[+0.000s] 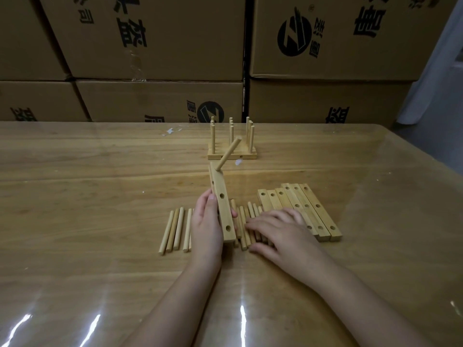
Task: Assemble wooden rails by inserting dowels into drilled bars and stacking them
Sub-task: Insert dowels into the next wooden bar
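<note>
My left hand (pixel 206 221) grips a drilled wooden bar (pixel 223 206), held tilted up off the table. One dowel (pixel 229 153) sticks out of the bar's far hole at an angle; two nearer holes are empty. My right hand (pixel 278 231) lies flat, fingers straight, on a row of loose dowels (pixel 244 221) next to the bar. More loose dowels (pixel 175 229) lie left of my left hand. Several drilled bars (pixel 300 206) lie side by side to the right. At the back stands a stack of finished rails (pixel 231 144) with upright dowels.
The wooden table (pixel 100 184) has a glossy clear cover with glare near the front edge. Stacked cardboard boxes (pixel 155 46) form a wall behind the table. Its right edge runs diagonally at far right.
</note>
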`<move>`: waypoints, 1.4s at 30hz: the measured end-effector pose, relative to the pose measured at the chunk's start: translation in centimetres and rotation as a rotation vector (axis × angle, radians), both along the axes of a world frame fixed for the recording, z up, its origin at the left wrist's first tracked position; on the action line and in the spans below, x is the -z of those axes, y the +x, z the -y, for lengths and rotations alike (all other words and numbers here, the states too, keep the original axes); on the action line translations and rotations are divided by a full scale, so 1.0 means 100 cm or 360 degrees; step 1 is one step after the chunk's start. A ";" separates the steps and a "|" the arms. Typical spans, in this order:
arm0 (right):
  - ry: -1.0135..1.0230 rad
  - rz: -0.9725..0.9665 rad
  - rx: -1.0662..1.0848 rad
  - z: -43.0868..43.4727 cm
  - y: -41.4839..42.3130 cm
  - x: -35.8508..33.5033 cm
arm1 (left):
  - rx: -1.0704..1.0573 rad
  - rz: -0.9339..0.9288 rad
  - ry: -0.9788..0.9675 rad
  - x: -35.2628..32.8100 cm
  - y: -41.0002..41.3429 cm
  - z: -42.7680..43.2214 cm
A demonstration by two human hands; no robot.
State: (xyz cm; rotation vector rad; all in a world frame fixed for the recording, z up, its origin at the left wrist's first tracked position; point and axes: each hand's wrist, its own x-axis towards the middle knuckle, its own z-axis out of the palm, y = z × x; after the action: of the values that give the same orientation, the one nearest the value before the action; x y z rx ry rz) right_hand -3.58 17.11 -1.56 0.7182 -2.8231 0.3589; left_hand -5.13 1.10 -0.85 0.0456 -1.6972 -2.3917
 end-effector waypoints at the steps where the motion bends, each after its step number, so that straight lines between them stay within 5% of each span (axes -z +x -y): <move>1: -0.0012 -0.0030 -0.0009 0.000 0.000 -0.001 | 0.0000 0.0003 0.0004 -0.001 0.000 0.000; 5: -0.0097 -0.0195 -0.0026 0.000 0.001 -0.004 | -0.0003 0.0015 -0.0036 -0.001 0.001 0.000; 10: -0.0017 0.0141 0.0024 0.002 0.001 0.000 | -0.0007 0.0022 -0.0047 -0.003 0.001 0.000; 25: -0.0338 -0.0237 -0.0133 -0.004 0.004 -0.010 | -0.0004 0.0011 -0.0001 -0.003 0.002 0.000; 33: -0.0806 -0.0296 0.0390 -0.008 -0.002 -0.010 | 0.0015 0.0028 -0.0042 -0.004 0.003 0.000; 39: -0.0620 -0.0184 0.0738 -0.018 -0.012 -0.002 | 0.0004 0.0030 -0.0110 -0.003 0.003 0.000; 42: -0.1155 -0.0019 0.0729 -0.020 -0.011 -0.007 | -0.0015 0.0035 -0.0180 -0.001 0.001 0.000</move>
State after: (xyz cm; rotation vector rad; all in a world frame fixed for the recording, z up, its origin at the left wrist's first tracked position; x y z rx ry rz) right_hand -4.63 19.12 -0.87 -0.0739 -2.4464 1.1746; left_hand -5.00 1.13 -0.72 0.0621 -1.8344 -2.2923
